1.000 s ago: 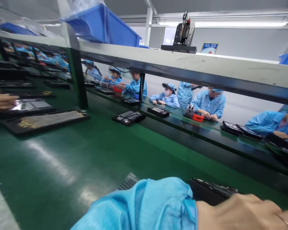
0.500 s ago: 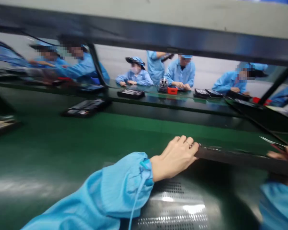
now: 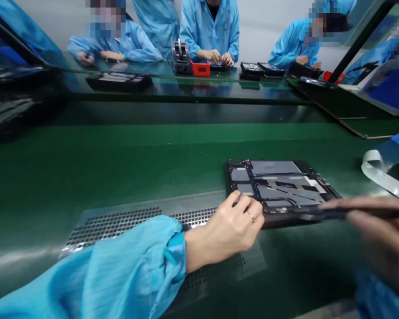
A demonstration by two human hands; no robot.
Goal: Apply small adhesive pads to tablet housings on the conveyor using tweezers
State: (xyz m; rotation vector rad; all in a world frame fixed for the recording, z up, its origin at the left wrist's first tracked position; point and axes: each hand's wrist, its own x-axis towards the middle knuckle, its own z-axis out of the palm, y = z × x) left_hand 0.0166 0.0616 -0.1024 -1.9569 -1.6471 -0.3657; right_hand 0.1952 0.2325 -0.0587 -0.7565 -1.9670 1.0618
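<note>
An opened tablet-like device [image 3: 279,167], black with grey panels and thin dark cables inside, lies flat on the green bench. My left hand [image 3: 231,223], a ring on one finger, is closed at its near left corner. Its fingers are pinched, and what lies between them is too small to name. Below that wrist and sleeve is a clear sheet of small black square stickers [image 3: 119,226]. My right hand [image 3: 382,230], smeared by motion, holds dark tweezers [image 3: 339,213], their tip over the device's near right edge.
A curled white strip [image 3: 382,173] lies at the right. Across the bench, co-workers in blue coats sit by a raised ledge holding a similar device [image 3: 119,82], a red box [image 3: 201,68] and a grey dispenser [image 3: 181,57]. Another open device [image 3: 9,110] is at far left.
The device, raised on edge between my hands before, now lies flat on the bench. My left hand has shifted to its near corner. The view has tipped down, uncovering the sticker sheet.
</note>
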